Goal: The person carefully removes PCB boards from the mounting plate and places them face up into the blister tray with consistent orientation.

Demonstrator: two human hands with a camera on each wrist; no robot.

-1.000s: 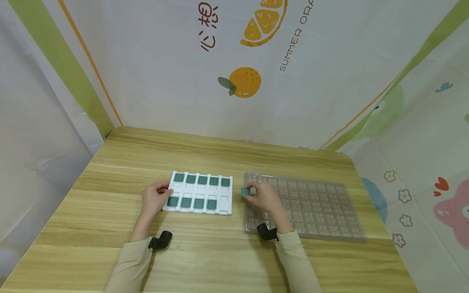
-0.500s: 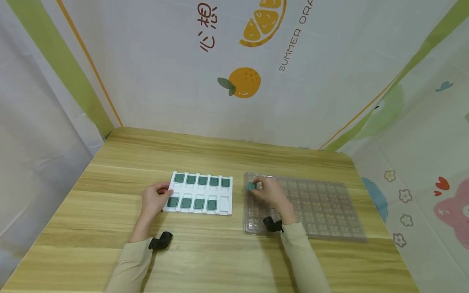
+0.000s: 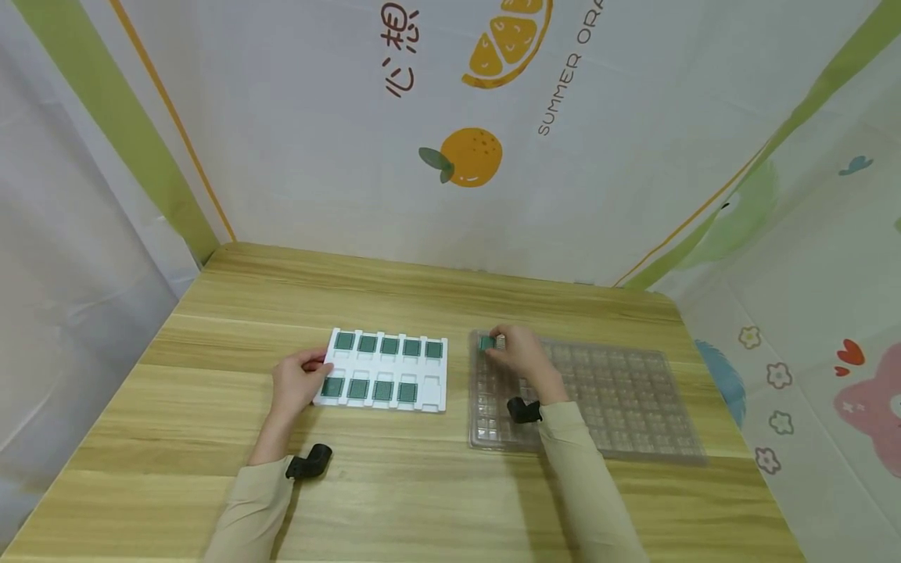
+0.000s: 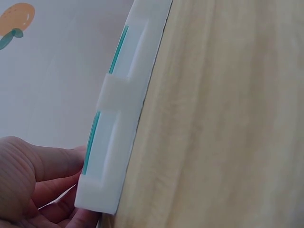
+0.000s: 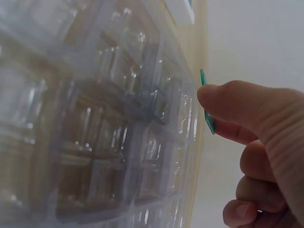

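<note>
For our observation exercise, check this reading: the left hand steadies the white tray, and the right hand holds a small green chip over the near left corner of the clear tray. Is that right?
One detail is off. The right hand holds the green chip over the far left corner of the clear tray, not the near one, as the head view shows. The left hand does steady the white tray.

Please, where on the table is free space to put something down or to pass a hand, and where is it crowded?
Free: the wide strip of table behind both trays, the near strip in front of them, and the patch left of the white tray. The gap between the white tray and clear tray is narrow. Crowded: the left hand grips the white tray's left edge; the right hand pinches a green chip over the clear tray's far-left corner.
</note>
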